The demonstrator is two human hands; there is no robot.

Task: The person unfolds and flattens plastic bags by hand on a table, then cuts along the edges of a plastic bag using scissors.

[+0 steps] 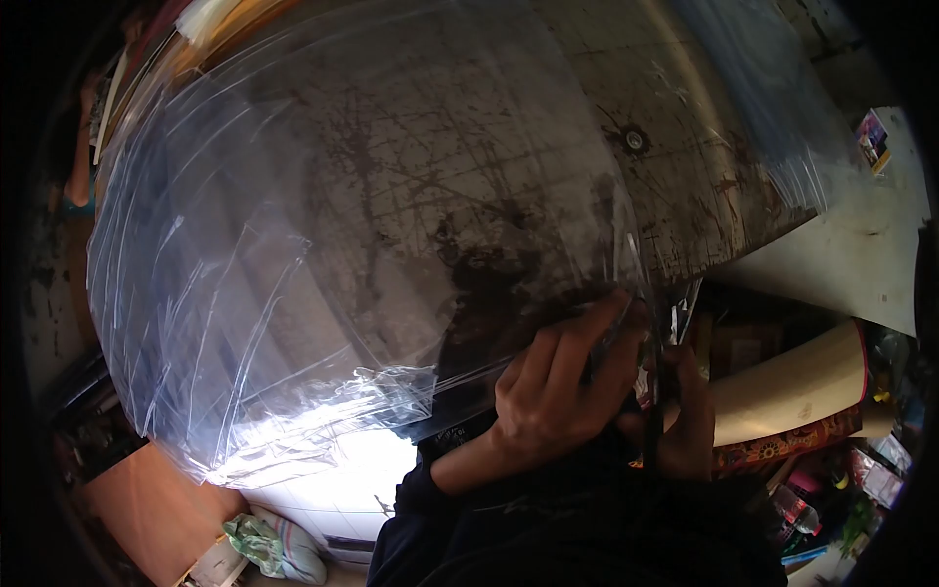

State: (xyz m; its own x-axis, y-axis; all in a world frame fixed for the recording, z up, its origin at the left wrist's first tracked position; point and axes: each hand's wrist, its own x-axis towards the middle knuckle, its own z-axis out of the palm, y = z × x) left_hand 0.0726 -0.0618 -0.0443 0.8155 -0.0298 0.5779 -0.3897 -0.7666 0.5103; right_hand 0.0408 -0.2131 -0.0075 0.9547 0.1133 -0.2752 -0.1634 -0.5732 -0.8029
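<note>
A large clear plastic sheet (323, 166) lies over a worn, scratched table (675, 186), wrinkled and shiny at its left and near edges. My left hand (562, 377) is closed on the sheet's right edge near the table's front, its fingers bent and pinching. Just right of it, my right hand (688, 421) is closed with the thumb raised, beside a dark narrow upright thing (651, 401) whose kind I cannot make out. Shadow hides most of the right fingers. A crinkled strip of clear plastic (683, 311) shows between the hands and the table edge.
More clear plastic (758, 88) hangs over the table's far right. A cream roll (792, 386) lies at right, above assorted packets and a bottle (797, 511). A brown board (161, 514) and a stuffed sack (279, 548) are at lower left. Another person's arm (80, 147) shows far left.
</note>
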